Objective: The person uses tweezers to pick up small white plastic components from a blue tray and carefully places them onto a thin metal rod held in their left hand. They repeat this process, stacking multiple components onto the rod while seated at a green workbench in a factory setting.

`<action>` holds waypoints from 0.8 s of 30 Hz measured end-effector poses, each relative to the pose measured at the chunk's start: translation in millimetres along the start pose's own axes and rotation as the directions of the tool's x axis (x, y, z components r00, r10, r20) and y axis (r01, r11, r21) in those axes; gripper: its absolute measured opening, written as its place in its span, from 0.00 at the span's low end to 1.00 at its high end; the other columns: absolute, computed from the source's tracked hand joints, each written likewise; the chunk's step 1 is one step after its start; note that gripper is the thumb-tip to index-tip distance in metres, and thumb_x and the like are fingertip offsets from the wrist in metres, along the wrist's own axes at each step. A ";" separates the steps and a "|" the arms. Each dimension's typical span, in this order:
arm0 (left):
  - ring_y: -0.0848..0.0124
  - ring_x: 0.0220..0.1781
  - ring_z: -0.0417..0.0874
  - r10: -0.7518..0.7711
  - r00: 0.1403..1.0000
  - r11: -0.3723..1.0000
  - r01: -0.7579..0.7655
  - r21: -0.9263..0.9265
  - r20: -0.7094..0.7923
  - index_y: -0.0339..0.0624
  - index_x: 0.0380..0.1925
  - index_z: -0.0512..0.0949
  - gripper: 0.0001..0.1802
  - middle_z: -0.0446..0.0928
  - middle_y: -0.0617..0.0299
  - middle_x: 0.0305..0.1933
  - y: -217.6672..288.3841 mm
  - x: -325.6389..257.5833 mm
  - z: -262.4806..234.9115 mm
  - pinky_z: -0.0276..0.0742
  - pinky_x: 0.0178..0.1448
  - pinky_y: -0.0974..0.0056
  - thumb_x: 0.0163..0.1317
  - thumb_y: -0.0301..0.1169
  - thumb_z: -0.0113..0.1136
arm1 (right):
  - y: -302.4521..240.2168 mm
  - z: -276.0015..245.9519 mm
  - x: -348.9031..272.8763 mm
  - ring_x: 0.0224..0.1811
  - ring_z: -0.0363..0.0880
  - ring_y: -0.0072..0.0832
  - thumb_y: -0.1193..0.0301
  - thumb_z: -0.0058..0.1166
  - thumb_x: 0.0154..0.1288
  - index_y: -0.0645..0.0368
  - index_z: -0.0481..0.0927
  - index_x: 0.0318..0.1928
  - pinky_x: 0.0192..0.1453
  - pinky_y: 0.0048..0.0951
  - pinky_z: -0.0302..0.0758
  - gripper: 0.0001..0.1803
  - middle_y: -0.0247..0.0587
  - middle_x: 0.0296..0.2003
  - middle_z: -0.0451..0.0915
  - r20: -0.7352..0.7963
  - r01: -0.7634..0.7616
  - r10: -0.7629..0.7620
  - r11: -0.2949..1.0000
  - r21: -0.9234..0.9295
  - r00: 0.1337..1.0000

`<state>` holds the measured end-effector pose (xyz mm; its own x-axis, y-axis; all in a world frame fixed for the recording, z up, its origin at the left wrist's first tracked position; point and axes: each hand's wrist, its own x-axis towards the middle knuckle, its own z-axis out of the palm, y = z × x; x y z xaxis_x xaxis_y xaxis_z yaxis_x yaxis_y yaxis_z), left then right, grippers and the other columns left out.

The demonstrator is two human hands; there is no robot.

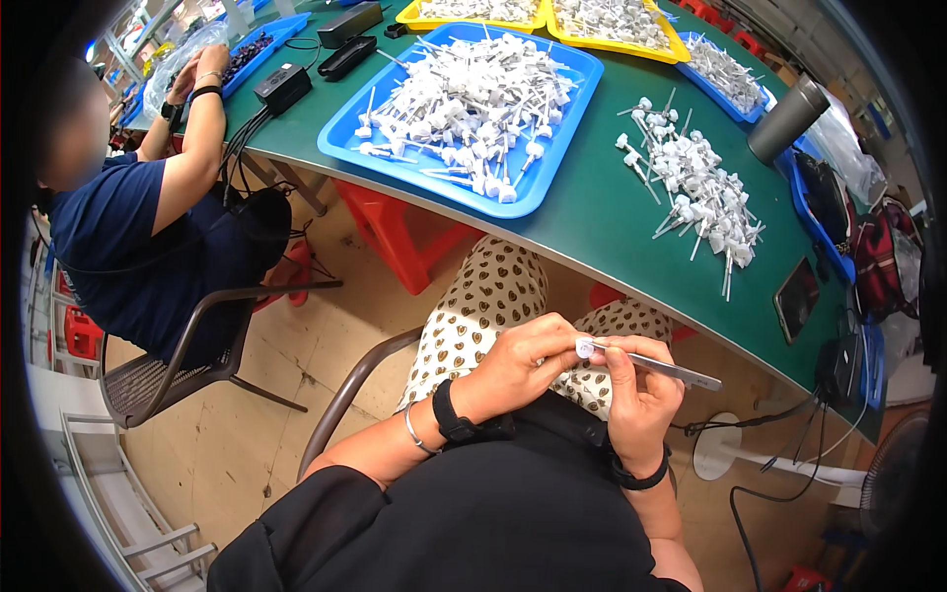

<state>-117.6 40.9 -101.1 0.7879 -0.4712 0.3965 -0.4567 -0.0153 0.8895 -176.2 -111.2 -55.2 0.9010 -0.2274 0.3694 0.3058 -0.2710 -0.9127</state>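
Over my lap, my left hand (523, 363) pinches a small round white plastic piece (585, 347) between thumb and fingertips. My right hand (639, 395) is closed around flat silver tweezers (681, 372), whose narrow end meets the white piece and whose broad end points to the right. The exact contact at the tip is too small to tell. Beyond my hands, a blue tray (330, 138) on the green table holds a heap of white plastic parts with thin metal pins (473, 99). To its right, a loose pile of similar parts (705, 183) lies directly on the tabletop.
The green table (592, 217) has its edge just beyond my knees. Yellow trays (681, 49) of parts stand at the back. At the right are a dark cylindrical bottle (789, 118) and a phone (796, 296). A co-worker (128, 227) sits at the left, hands over another blue tray.
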 end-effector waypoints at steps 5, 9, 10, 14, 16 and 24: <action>0.67 0.38 0.83 -0.006 1.000 1.000 0.006 -0.004 0.001 0.38 0.44 0.84 0.11 0.81 0.58 0.38 0.3 0.6 0.7 0.79 0.40 0.66 0.62 0.20 0.63 | 1.1 -0.9 0.2 0.32 0.83 0.23 0.80 0.57 0.68 0.67 0.80 0.40 0.35 0.21 0.79 0.03 0.40 0.33 0.83 0.011 0.018 -0.018 1.000 -0.017 1.000; 0.65 0.37 0.83 -0.005 1.000 1.000 0.004 -0.027 -0.026 0.37 0.44 0.83 0.11 0.80 0.57 0.37 3.5 -0.1 0.8 0.79 0.40 0.65 0.61 0.19 0.63 | -2.3 -0.3 -0.6 0.33 0.83 0.24 0.81 0.57 0.67 0.67 0.81 0.40 0.37 0.23 0.79 0.03 0.41 0.35 0.83 -0.004 -0.009 0.009 1.000 0.000 1.000; 0.65 0.37 0.83 0.017 0.999 0.999 -0.019 -0.034 -0.043 0.37 0.43 0.83 0.11 0.80 0.57 0.37 1.7 -1.3 2.3 0.79 0.40 0.65 0.60 0.19 0.63 | -4.1 -0.1 -1.4 0.33 0.83 0.24 0.82 0.57 0.66 0.68 0.81 0.41 0.38 0.23 0.79 0.04 0.42 0.36 0.84 0.000 -0.009 0.009 1.000 -0.016 1.000; 0.62 0.38 0.82 0.053 0.997 0.991 -0.058 -0.118 -0.049 0.35 0.42 0.82 0.08 0.79 0.54 0.37 -8.9 0.3 7.1 0.78 0.41 0.62 0.63 0.21 0.61 | -3.9 -2.3 -1.0 0.40 0.83 0.28 0.84 0.52 0.67 0.69 0.81 0.42 0.46 0.25 0.78 0.07 0.44 0.40 0.82 -0.012 -0.004 0.003 0.999 -0.032 1.000; 0.62 0.39 0.81 0.074 0.995 0.994 -0.078 -0.075 -0.062 0.36 0.44 0.81 0.09 0.78 0.55 0.37 -10.0 -3.5 7.5 0.77 0.41 0.62 0.65 0.23 0.60 | -6.0 0.2 -4.3 0.41 0.82 0.29 0.84 0.49 0.69 0.71 0.76 0.46 0.49 0.26 0.80 0.07 0.47 0.42 0.81 -0.026 -0.044 0.047 0.993 0.110 0.999; 0.66 0.36 0.80 0.062 0.994 0.993 -0.071 -0.090 -0.092 0.34 0.42 0.78 0.06 0.74 0.57 0.36 -0.6 -7.7 2.9 0.75 0.40 0.63 0.69 0.25 0.56 | -8.8 -8.5 1.8 0.41 0.82 0.25 0.73 0.47 0.76 0.64 0.73 0.53 0.49 0.25 0.82 0.10 0.45 0.46 0.80 0.038 -0.190 0.194 0.866 0.463 0.980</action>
<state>-124.5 42.0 -105.3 0.7926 -0.3881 0.4704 -0.4723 0.0972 0.8760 -179.9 -117.2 -45.0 0.9542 -0.2402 0.1781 0.2365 0.2417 -0.9411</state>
